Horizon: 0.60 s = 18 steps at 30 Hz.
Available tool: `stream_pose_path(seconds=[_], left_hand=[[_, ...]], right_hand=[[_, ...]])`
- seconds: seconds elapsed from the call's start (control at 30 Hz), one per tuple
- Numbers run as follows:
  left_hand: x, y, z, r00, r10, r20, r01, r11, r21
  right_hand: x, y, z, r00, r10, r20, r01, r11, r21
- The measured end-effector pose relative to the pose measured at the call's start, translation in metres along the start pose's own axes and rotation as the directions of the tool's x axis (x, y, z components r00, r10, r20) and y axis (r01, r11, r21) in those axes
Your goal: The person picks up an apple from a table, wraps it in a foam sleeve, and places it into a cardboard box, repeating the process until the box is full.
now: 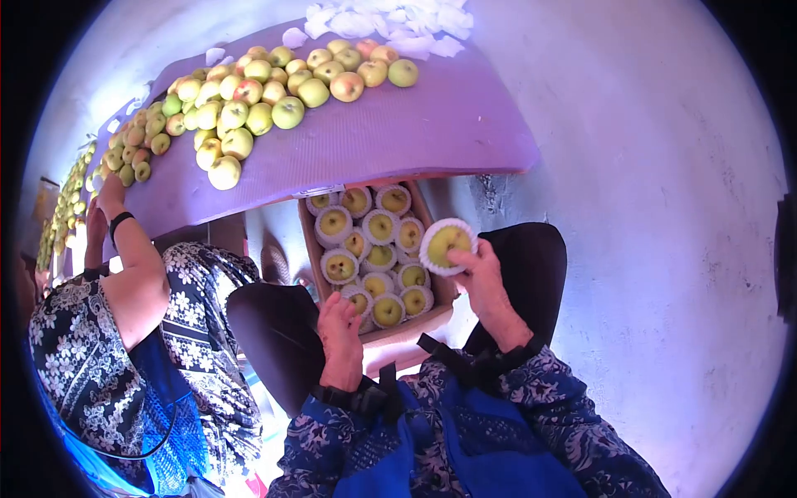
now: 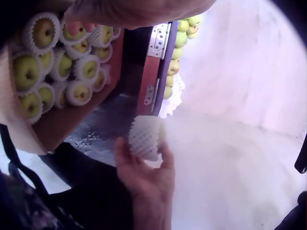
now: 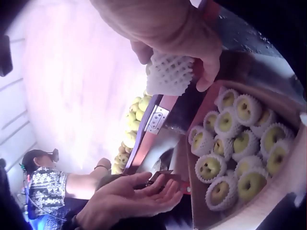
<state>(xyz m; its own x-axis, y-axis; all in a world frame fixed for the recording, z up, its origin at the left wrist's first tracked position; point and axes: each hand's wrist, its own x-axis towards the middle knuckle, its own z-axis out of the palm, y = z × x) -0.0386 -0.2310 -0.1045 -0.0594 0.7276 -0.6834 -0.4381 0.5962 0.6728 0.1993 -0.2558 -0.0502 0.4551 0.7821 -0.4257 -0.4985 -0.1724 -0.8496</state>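
My right hand (image 1: 491,290) grips a yellow-green apple (image 1: 448,241) wrapped in a white foam net, to the right of an open cardboard box (image 2: 62,127). In the right wrist view the thumb and fingers hold the foam net (image 3: 170,75) from its sides. Netted apples (image 1: 380,226) sit side by side in the box, several with their tops showing. My left hand (image 1: 339,330) hovers at the box's near left corner, holding nothing. In the right wrist view that hand (image 3: 132,196) has its palm turned up and fingers loosely bent.
A purple-covered table (image 1: 357,149) carries a heap of loose apples (image 1: 257,91) and white foam nets (image 1: 398,21) at its back. At left another person (image 1: 137,282) reaches toward the apples. A pale wall (image 1: 647,207) stands on the right; the table edge overhangs the box's far end.
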Motion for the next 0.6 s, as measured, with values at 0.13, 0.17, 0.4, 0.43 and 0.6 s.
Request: stream_pose_path(seconds=[0.13, 0.17, 0.4, 0.43, 0.6], left_hand=[[0.003, -0.02, 0.009, 0.997, -0.076, 0.015, 0.075, 0.995, 0.059], [0.004, -0.022, 0.009, 0.997, -0.078, 0.012, 0.077, 0.996, 0.054], [0.022, -0.013, 0.024, 0.966, -0.063, 0.251, 0.044, 0.996, 0.08], [0.024, -0.008, 0.031, 0.933, -0.077, 0.353, 0.04, 0.993, 0.111], [0.018, 0.008, 0.074, 0.786, -0.188, 0.588, 0.03, 0.963, 0.268]], right_hand=[[-0.004, -0.013, -0.013, 0.997, -0.051, -0.066, 0.053, 0.998, 0.022], [-0.004, -0.009, -0.017, 0.998, -0.036, -0.061, 0.037, 0.999, 0.024], [-0.008, 0.025, -0.012, 0.994, 0.097, -0.051, -0.094, 0.993, 0.066], [-0.004, 0.03, -0.012, 0.992, 0.117, -0.04, -0.115, 0.992, 0.051], [0.009, 0.049, -0.01, 0.991, 0.133, 0.011, -0.133, 0.99, -0.037]])
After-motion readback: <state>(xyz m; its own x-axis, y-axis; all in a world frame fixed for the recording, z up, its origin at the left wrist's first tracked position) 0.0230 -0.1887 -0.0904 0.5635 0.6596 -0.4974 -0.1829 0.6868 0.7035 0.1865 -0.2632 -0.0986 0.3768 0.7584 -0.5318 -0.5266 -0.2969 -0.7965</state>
